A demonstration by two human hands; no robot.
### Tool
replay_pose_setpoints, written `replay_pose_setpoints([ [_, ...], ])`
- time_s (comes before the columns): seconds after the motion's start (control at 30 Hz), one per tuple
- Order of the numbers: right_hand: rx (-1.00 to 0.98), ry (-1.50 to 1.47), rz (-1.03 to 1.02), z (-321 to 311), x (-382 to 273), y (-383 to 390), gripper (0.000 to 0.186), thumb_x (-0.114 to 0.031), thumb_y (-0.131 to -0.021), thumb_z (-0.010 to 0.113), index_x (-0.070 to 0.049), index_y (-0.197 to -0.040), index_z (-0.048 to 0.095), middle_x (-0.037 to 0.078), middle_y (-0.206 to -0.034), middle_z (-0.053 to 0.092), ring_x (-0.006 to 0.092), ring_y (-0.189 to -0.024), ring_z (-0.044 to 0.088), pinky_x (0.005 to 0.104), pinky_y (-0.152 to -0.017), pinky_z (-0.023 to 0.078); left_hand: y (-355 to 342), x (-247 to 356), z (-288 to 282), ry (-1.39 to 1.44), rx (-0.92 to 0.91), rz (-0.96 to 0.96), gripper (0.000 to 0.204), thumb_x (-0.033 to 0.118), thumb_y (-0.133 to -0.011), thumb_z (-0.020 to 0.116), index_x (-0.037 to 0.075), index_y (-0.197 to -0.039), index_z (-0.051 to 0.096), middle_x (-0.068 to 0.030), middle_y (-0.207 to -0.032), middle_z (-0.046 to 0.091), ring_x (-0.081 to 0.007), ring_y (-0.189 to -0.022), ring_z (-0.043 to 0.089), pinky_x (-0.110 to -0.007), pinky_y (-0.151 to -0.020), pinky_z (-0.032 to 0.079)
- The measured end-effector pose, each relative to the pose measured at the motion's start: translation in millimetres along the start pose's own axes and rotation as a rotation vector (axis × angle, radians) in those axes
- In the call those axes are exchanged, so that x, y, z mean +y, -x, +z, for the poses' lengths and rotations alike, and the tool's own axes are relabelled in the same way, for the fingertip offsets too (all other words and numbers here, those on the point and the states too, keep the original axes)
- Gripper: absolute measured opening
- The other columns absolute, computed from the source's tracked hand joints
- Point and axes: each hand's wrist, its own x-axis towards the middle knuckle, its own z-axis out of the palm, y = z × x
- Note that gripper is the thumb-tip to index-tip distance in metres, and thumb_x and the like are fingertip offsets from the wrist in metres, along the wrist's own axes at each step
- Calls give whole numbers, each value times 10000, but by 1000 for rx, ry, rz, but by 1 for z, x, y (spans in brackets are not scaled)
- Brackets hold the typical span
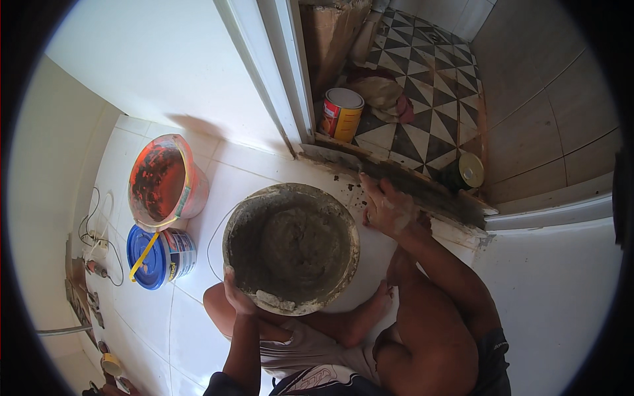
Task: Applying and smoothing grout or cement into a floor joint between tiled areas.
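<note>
A round bucket (290,191) of wet grey mortar (304,241) stands before my crossed legs, its rim crusted. My left hand (239,292) grips the near left part of that rim. Beyond the bucket to the right, my right hand (391,206) is at the doorway sill (456,203), where a band of dark wet mortar lies. Its fingers look stretched and apart, with grey smears, and I see no tool in them. Small mortar crumbs (353,188) lie on the white tiles beside the sill.
An orange bucket (198,191) and a blue-lidded tub (148,257) stand at the left. Beyond the sill are a red and yellow can (342,115), a cloth (380,92) and another can (470,170) on patterned tiles. Cables and tools (97,267) lie along the left wall.
</note>
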Motion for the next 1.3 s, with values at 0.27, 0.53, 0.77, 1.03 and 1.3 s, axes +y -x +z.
replay_pose_setpoints([
  [0.27, -48, 61, 148, 1, 8, -7, 535, -242, -980, 602, -259, -1503, 486, 164, -1106, 632, 394, -774, 710, 495, -681, 593, -2, 1, -1, 28, -15, -21, 530, 379, -1092, 414, -24, -1411, 547, -117, -1377, 622, -244, -1269, 570, -372, -1127, 400],
  [0.53, -122, 77, 78, 1, 5, -9, 622, -204, -968, 583, -212, -1560, 391, 159, -1164, 604, 376, -773, 730, 479, -677, 606, -4, 0, -5, -42, -32, 31, 559, 379, -1085, 398, -37, -1440, 511, -129, -1421, 592, -259, -1315, 541, -392, -1147, 379],
  [0.77, -169, 70, 83, 11, 15, -11, 670, -209, -960, 579, -223, -1588, 345, 161, -1227, 584, 374, -834, 736, 485, -724, 605, -5, 2, -2, -36, -47, 1, 572, 392, -1084, 389, -34, -1449, 502, -128, -1429, 587, -262, -1316, 540, -397, -1148, 379],
  [1.03, -268, 45, 181, 9, 13, -10, 695, -180, -939, 575, -230, -1591, 336, 174, -1237, 572, 384, -865, 732, 488, -784, 600, -5, 2, -4, 72, -97, -24, 581, 406, -1076, 399, -23, -1454, 498, -128, -1433, 584, -268, -1317, 540, -399, -1148, 377],
  [1.3, -262, 9, 183, 10, 10, -12, 703, -155, -939, 552, -220, -1598, 318, 188, -1255, 556, 387, -932, 726, 504, -808, 594, -4, 1, -7, 42, -98, -10, 576, 398, -1076, 400, -20, -1460, 496, -127, -1436, 583, -269, -1318, 541, -399, -1148, 377],
])
